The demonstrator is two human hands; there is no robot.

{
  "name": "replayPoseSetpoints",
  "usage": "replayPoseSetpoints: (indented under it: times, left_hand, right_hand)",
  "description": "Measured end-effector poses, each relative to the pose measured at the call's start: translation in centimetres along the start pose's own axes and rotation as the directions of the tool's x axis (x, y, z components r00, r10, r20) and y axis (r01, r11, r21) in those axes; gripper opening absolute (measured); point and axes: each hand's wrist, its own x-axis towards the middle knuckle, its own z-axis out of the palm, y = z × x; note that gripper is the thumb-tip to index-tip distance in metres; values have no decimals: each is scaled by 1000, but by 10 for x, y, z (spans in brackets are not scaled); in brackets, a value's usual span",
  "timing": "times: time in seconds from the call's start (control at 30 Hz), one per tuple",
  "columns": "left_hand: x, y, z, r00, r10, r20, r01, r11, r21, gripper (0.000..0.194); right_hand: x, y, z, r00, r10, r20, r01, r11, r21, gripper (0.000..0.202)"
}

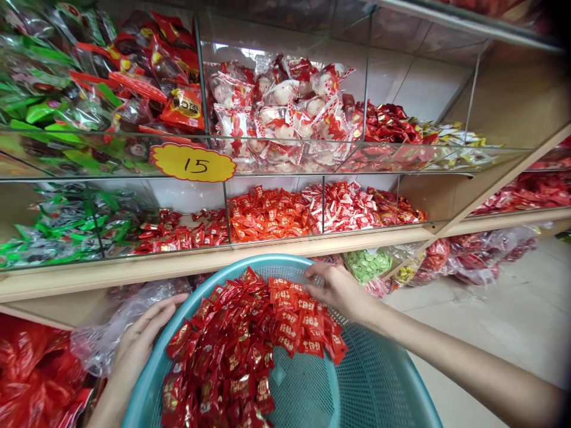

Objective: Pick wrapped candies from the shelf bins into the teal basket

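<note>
A large teal plastic basket (pixel 375 368) holds strips of dark red and gold candy packets (pixel 223 356) on its left side and brighter red packets (pixel 298 318) with gold lettering near its back. My left hand (pixel 145 333) rests against the outside of the basket's left rim, its fingers close together along the edge. At the back right rim, my right hand (pixel 334 288) has curled fingers beside the bright red packets; whether the fingertips pinch anything is too hard to tell.
Glass-fronted shelves (pixel 343 238) with wrapped sweets stand right ahead, above the basket's back rim. A yellow price tag (pixel 194 162) reads 15. Bagged sweets (pixel 468 258) lie under the shelf, and a red plastic bag (pixel 35 374) is at lower left.
</note>
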Motion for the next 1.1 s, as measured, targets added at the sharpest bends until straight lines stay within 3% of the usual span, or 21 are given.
replayPoseSetpoints:
  times: [0.13, 0.23, 0.33, 0.47, 0.63, 0.77, 0.93, 1.0, 1.1]
  left_hand:
    - [0, 1, -1, 1000, 28, -6, -28, 999, 43, 45]
    - [-1, 1, 0, 1000, 25, -7, -25, 1000, 12, 45]
    - [-2, 2, 1, 1000, 28, -11, -28, 1000, 5, 45]
    - [-3, 3, 2, 997, 67, -33, -66, 997, 26, 38]
    - [-1, 2, 2, 999, 37, -22, -38, 999, -8, 35]
    - [0, -1, 1, 999, 33, -15, -34, 999, -34, 36]
    - [0, -1, 1, 997, 64, -33, -64, 998, 16, 34]
    - [2, -3, 1, 998, 49, -26, -49, 999, -10, 37]
    - [4, -6, 2, 999, 19, -26, -20, 999, -34, 45]
  right_hand:
    - [46, -22, -34, 995, -70, -77, 67, 997, -40, 15]
    - [89, -27, -45, 982, -156, -103, 136, 974, -182, 13]
    - [126, -24, -40, 987, -163, -6, 154, 944, -293, 16]
    - [156, -23, -21, 990, -65, 124, 109, 914, -391, 27]
    - [166, -31, -9, 988, -29, 149, 92, 898, -431, 32]
    - [166, -35, -7, 989, -27, 148, 91, 891, -446, 24]
    - [165, -29, -9, 995, -60, 84, 89, 911, -403, 26]
    - [165, -27, -12, 998, -65, -6, 61, 957, -285, 29]
    - [158, -31, -23, 980, -54, -190, 76, 991, 112, 32]
